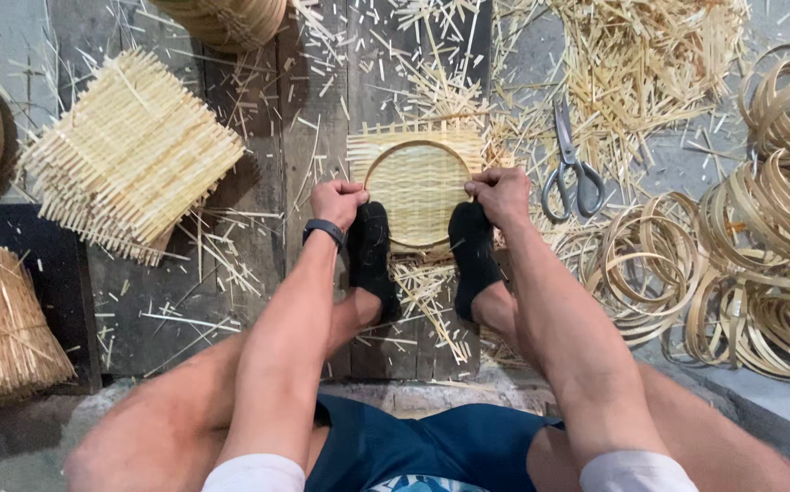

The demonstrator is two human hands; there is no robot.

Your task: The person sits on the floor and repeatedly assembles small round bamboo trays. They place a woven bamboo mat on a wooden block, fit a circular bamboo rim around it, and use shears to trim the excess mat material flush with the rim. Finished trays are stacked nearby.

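A woven bamboo mat (pixel 417 182) with a round bamboo hoop (pixel 384 164) pressed on it lies on the dark plank floor (pixel 258 210), pinned at its near edge by two black-socked feet (pixel 372 255). The left hand (pixel 338 200) is clenched on the hoop's left rim, the right hand (pixel 499 193) on its right rim. Scissors (pixel 572 169) lie just right; coiled bamboo hoops (pixel 759 264) farther right, stacked woven mats (pixel 131 155) to the left.
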